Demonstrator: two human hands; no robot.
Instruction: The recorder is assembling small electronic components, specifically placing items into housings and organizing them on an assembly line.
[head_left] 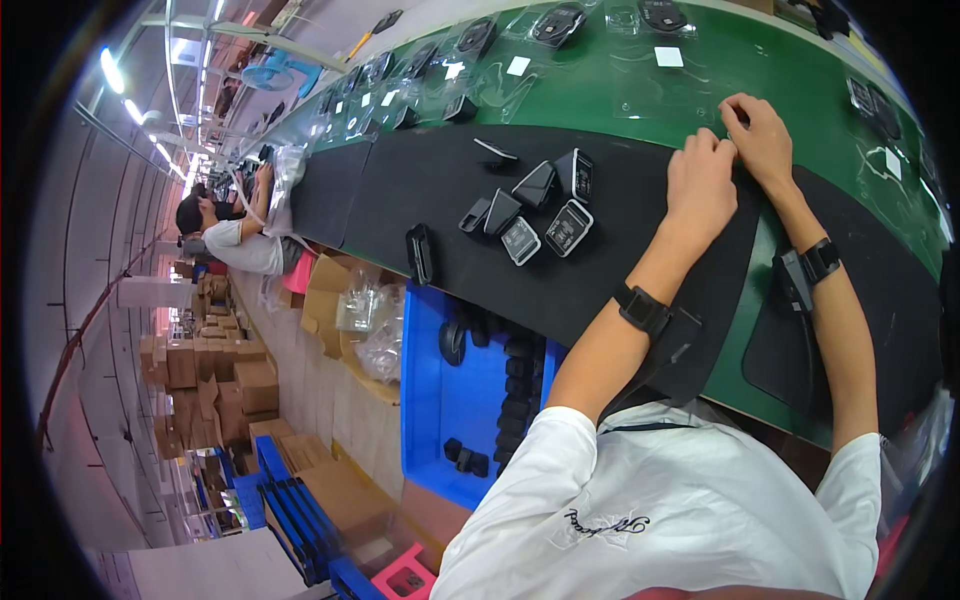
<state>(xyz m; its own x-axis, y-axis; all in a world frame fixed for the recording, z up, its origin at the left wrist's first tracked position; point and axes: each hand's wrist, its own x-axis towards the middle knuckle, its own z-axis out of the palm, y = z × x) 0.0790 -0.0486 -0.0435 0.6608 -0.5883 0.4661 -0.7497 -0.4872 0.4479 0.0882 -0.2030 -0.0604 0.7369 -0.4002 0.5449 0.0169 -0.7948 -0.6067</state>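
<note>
My left hand [702, 185] is closed, its knuckles up, over the far edge of the black mat [640, 300]. Right beside it, my right hand [762, 143] has its fingers curled and pinched, almost touching the left fingertips. Whatever lies between the fingers is too small or hidden to make out. Just beyond them a clear plastic bag [640, 100] with a white label [668, 57] lies flat on the green table [570, 95]. To the left of my hands, several black devices with pale rims, such as this one [569, 228], lie loosely grouped on the mat.
Bagged round black devices [557, 25] line the table's far side. A blue bin [425, 400] holding black parts stands against the near edge, beside an open carton [325, 300] with plastic bags. Another person [240, 235] works at the far left. Stacked cartons [240, 390] stand behind.
</note>
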